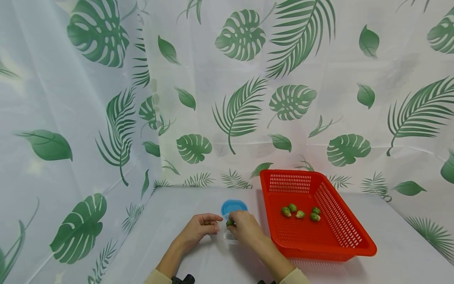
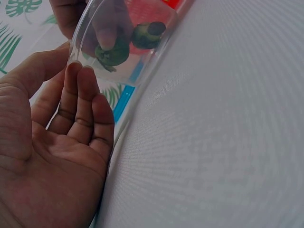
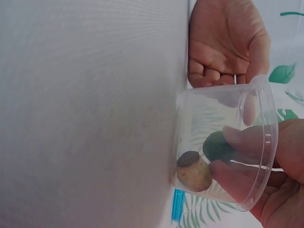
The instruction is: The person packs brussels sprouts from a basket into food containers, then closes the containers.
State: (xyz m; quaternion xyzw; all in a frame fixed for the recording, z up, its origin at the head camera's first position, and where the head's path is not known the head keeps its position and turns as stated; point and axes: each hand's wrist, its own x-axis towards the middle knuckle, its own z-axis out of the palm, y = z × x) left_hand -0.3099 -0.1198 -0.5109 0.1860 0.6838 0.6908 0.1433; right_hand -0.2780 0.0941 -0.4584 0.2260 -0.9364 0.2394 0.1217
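Note:
A clear plastic tub (image 3: 223, 99) stands on the table between the two hands. My right hand (image 1: 248, 228) reaches into it and pinches a green Brussels sprout (image 3: 217, 146) between thumb and finger. Beside that one, a second Brussels sprout (image 3: 194, 173) lies at the tub's bottom, its cut stem end showing. On the tub's other side is my left hand (image 1: 196, 230), palm turned inward and fingers loosely bent. Its fingertips (image 2: 85, 73) are at the tub's rim, and none of them wraps round it.
A red perforated basket (image 1: 308, 236) stands to the right, with several Brussels sprouts (image 1: 300, 214) on its floor. Just behind the tub lies a blue lid (image 1: 234, 206). A white leaf-printed curtain (image 1: 248, 130) hangs behind the white table (image 1: 170, 209) and along its left side.

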